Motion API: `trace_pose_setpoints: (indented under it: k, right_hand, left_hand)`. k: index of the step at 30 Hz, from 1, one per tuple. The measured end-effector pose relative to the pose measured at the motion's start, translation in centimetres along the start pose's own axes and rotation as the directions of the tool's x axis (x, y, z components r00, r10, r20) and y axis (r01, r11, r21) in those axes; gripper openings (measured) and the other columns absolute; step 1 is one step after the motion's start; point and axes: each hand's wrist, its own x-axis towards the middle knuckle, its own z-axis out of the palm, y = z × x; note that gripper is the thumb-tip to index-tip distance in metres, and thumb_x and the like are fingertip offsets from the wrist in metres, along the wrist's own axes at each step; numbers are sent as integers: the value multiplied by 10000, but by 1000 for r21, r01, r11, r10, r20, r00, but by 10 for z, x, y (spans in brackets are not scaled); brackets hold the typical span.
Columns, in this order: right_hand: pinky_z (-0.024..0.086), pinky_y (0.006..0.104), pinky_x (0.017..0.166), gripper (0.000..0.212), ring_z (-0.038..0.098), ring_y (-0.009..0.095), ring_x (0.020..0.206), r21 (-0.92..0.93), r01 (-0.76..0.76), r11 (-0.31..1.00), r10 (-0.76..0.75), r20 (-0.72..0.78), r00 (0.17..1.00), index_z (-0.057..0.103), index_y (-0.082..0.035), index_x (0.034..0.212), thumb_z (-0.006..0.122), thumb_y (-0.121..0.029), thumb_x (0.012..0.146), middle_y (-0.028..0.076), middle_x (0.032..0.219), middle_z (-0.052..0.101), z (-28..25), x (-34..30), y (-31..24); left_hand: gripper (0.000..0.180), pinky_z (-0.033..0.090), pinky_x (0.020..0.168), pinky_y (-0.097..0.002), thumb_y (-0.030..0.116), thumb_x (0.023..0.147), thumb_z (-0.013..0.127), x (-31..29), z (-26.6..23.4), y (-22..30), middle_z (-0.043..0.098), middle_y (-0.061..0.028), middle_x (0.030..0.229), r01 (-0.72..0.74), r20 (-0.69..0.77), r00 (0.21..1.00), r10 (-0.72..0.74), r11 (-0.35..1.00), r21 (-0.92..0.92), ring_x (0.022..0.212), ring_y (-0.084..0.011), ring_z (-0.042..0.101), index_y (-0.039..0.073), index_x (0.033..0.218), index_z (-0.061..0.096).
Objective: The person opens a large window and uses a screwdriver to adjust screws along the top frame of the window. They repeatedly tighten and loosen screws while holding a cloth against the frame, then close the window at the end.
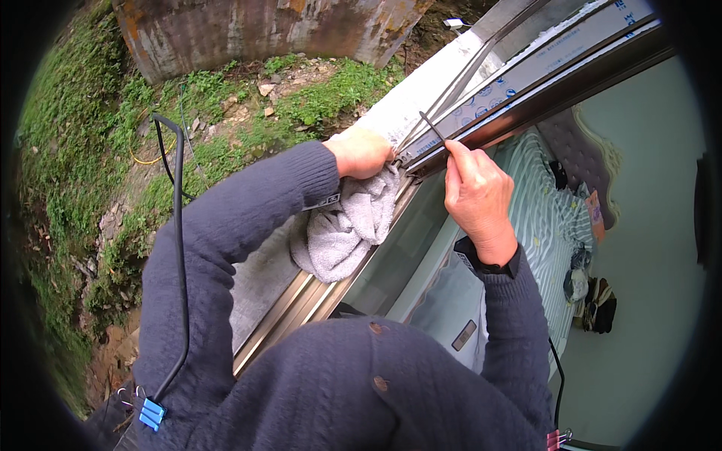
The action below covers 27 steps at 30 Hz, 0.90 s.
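My left hand [363, 153] is closed at the lower end of a window frame, its fingertips mostly hidden. Several long, thin grey strips [470, 69] run from beside its fingers up along the frame; whether it grips them I cannot tell. A crumpled grey towel [347, 227] lies just below this hand on the sill. Across the frame, my right hand [480, 194] pinches a thin dark rod [431, 126] between thumb and forefinger, its far end angled over the frame. Blue-printed film covers part of the dark metal window frame [541, 98].
Metal sliding tracks [301, 301] run along the sill before my body. Outside lie a grassy, stony slope [301, 105] and a stained concrete wall [263, 34]. Inside stands a bed with striped bedding [530, 218]. A bent black cable [180, 225] passes over my left sleeve.
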Motion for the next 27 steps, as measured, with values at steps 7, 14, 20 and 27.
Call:
trace_pose_setpoints:
  k: [7, 14, 20, 27]
  right_hand:
    - [490, 368, 520, 212, 610, 250, 582, 11, 56, 998, -55, -78, 995, 703, -114, 971, 703, -92, 761, 60, 658, 566, 16, 3, 15]
    - [484, 360, 515, 178, 591, 244, 572, -55, 96, 994, -103, -135, 985, 698, -116, 950, 694, -116, 772, 55, 645, 530, 28, 2, 28]
    - [504, 386, 571, 231, 610, 270, 652, -96, 61, 994, -73, -137, 988, 696, -111, 1025, 685, -116, 794, 67, 688, 544, 37, 2, 30]
    - [532, 435, 586, 179, 656, 326, 650, 63, -106, 992, 98, 110, 989, 693, -128, 1004, 673, -149, 827, 108, 726, 642, 4, -38, 14]
  left_hand:
    - [305, 534, 822, -418, 192, 859, 580, -5, 9, 1, 705, -96, 1025, -69, 37, 997, 68, 997, 43, 984, -303, 674, 201, 1129, 723]
    - [252, 535, 817, -410, 188, 869, 578, -24, 9, -1, 671, -76, 975, -90, -162, 983, 85, 996, -24, 968, -296, 656, 194, 1078, 718]
    - [218, 525, 834, -405, 160, 840, 589, -32, 6, 7, 638, -73, 1065, -53, -108, 993, 52, 999, -10, 1020, -297, 637, 167, 1024, 706]
    - [245, 551, 806, -446, 165, 840, 580, -39, 10, 8, 664, -89, 1024, 94, -50, 994, -97, 993, -65, 995, -314, 658, 161, 1047, 712]
